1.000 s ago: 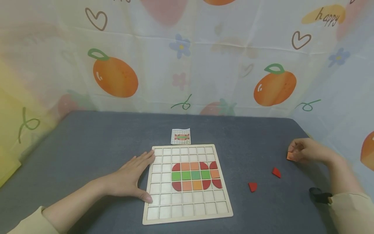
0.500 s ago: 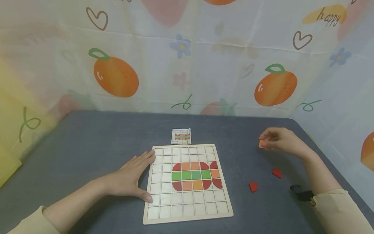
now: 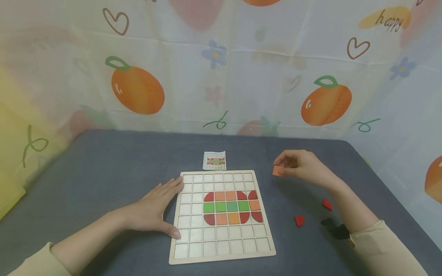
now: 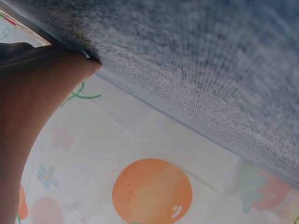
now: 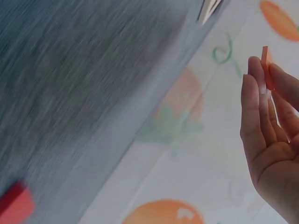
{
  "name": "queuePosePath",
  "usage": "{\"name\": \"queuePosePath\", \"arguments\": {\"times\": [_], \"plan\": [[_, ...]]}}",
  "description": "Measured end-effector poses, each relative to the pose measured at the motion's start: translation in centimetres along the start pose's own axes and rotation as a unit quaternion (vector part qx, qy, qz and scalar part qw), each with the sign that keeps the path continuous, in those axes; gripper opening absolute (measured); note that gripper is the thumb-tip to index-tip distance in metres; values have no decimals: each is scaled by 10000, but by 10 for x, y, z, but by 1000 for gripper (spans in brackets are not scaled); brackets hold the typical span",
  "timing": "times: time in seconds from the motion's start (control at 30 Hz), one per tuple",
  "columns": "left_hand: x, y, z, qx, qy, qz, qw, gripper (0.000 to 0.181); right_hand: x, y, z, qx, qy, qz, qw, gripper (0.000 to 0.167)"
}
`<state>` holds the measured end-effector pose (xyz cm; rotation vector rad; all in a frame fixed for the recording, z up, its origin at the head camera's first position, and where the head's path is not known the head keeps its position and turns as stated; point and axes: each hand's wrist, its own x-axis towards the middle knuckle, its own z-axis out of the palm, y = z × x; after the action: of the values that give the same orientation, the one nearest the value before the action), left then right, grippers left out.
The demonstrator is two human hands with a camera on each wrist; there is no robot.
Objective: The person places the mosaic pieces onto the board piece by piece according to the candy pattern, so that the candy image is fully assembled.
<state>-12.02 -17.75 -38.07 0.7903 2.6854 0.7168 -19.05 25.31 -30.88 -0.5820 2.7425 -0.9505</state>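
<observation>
A wooden grid board (image 3: 221, 247) lies flat on the dark table, with red quarter-round, orange and green square tiles set in its middle and right cells. Along the board's left edge rests my left hand (image 3: 150, 209), fingers stretched out and thumb spread on the near part of the rim. My right hand (image 3: 300, 166) pinches an orange square tile (image 3: 278, 171) between thumb and fingers, above the table just right of the board's far corner. In the right wrist view the orange tile (image 5: 266, 67) stands edge-on between the fingertips.
Behind the board lies a small printed pattern card (image 3: 214, 161). Two loose red quarter-round tiles, one nearer (image 3: 299, 221) and one farther right (image 3: 327, 204), lie on the table (image 3: 138, 161) beside the right forearm. A fruit-print cloth (image 3: 255, 76) hangs behind the table.
My right hand has carried the orange square tile from the table's right side leftward, close to the board. The left hand and the board have stayed in place.
</observation>
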Motion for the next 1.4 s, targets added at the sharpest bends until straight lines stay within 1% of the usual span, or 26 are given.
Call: {"name": "queuePosePath", "arguments": {"times": [0.17, 0.33, 0.53, 0.63, 0.73, 0.87, 1.13, 1.3, 1.4], "plan": [[1, 0, 0, 7, -20, -1, 10000, 131, 2, -22, 16, 227, -23, -190, 9996, 18], [1, -1, 1, 48, 1, -10, 10000, 132, 5, -39, 32, 377, -57, -369, 9986, 18], [2, -1, 0, 68, -9, -17, 10000, 133, 8, -56, 52, 657, -263, -579, 9958, 17], [2, -1, 0, 62, -10, -9, 10000, 133, 10, -64, 62, 574, -297, -826, 9945, 13], [2, -1, 0, 61, 6, -3, 10000, 132, 12, -73, 70, 319, -275, -1075, 9933, 11], [2, -1, 0, 46, 23, -13, 10000, 132, 14, -85, 79, 146, -308, -1295, 9910, 10], [1, 0, 0, 61, 23, 4, 10000, 131, 19, -106, 92, 529, -484, -1526, 9857, 8], [0, 0, 0, 39, 41, 13, 10000, 131, 23, -120, 100, 640, -550, -1636, 9829, 9], [1, 0, 0, 25, 44, 15, 10000, 131, 27, -125, 107, 639, -592, -1626, 9829, 10]]}}
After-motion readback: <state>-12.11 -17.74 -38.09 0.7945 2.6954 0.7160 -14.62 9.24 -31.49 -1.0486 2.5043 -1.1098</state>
